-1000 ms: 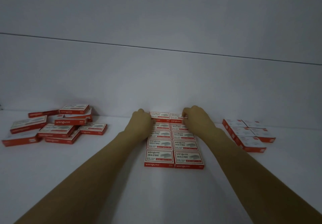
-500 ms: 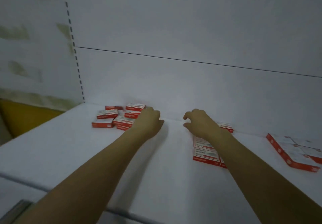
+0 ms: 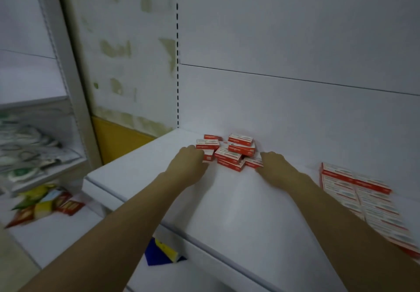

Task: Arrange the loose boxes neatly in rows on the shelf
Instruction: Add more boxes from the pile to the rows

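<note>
Reaching to the left end of the white shelf (image 3: 227, 212), both hands are now at the jumbled heap of small red-and-white cardboard boxes (image 3: 229, 153) in the back corner. A second ago they were squaring up the far end of the laid-out block of matching red-and-white boxes (image 3: 363, 201), and half a second ago they were travelling between the two. That block now lies well apart on the right, flat in columns running toward the shelf's front edge and partly hidden by the right forearm. The left hand (image 3: 193, 161) lies against the heap's left side, its fingers over a box at that edge. The right hand (image 3: 273, 166) meets the heap's right side, fingertips at the lowest box there. Only the backs of both hands show, so I cannot tell whether either has closed round a box or merely touches it. The heap itself is as disordered as before, with boxes overlapping, some tilted and some stacked against the back wall. I judge the squaring step finished and a fresh pickup beginning. Much of the task remains, since the whole heap still has to join the rows. Lifting an outer box first looks least likely to topple the stacked ones.
</note>
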Action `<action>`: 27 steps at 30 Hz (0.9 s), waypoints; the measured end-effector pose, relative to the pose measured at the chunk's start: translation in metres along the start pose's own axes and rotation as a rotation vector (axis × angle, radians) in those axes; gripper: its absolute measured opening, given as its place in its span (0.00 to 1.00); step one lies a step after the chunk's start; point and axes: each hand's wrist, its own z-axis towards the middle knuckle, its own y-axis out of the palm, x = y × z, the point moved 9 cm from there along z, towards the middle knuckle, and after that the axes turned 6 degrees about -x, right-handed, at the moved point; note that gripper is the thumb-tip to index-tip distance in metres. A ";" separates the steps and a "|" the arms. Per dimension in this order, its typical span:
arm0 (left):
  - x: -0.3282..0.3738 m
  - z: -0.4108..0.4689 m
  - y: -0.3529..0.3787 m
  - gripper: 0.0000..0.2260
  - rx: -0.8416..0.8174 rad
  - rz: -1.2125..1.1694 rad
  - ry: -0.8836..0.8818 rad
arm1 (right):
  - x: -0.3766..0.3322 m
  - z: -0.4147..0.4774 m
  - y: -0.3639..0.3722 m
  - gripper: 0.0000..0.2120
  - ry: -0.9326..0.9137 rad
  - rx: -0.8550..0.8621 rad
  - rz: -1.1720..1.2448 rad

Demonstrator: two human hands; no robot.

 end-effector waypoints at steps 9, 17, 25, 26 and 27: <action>0.043 0.011 -0.004 0.14 0.032 -0.055 0.126 | 0.023 -0.013 -0.023 0.18 -0.005 0.071 -0.040; 0.157 0.034 0.030 0.16 -0.035 -0.064 0.284 | 0.093 -0.071 -0.063 0.19 0.025 0.188 0.035; 0.252 0.029 0.061 0.22 -0.077 -0.407 0.467 | 0.143 -0.130 -0.066 0.18 0.053 0.309 0.222; 0.260 0.027 0.065 0.20 -0.077 -0.440 0.491 | 0.149 -0.135 -0.064 0.18 0.057 0.330 0.251; 0.265 0.025 0.068 0.18 -0.072 -0.476 0.507 | 0.155 -0.140 -0.062 0.18 0.062 0.354 0.281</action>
